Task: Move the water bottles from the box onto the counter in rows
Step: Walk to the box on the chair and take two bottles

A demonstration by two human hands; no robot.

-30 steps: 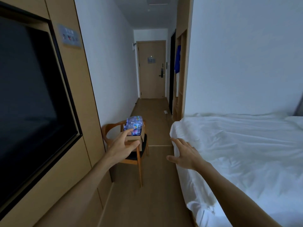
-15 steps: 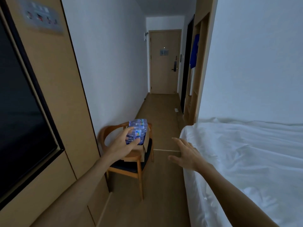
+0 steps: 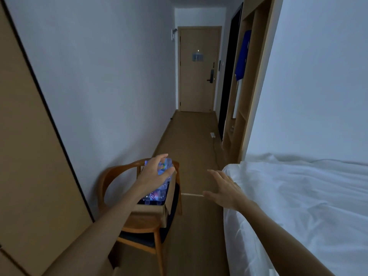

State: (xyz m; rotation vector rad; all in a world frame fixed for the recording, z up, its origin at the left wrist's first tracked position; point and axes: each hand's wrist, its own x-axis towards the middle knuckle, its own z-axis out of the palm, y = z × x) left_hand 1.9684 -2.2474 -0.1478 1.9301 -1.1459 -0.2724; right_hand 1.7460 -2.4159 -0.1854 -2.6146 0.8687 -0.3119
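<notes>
bottles [image 3: 159, 193] sit packed in the box [image 3: 153, 213] on the chair [image 3: 119, 172], so the left hand [image 3: 156, 172] hovers spread over them to grab 1, right hand [image 3: 223, 189] spread, empty.

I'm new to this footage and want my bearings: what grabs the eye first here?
The left hand reaching over the water bottles packed in a cardboard box on a wooden chair by the left wall. The right hand hangs open beside the white bed filling the right side. A narrow hallway runs ahead to a closed door.
</notes>
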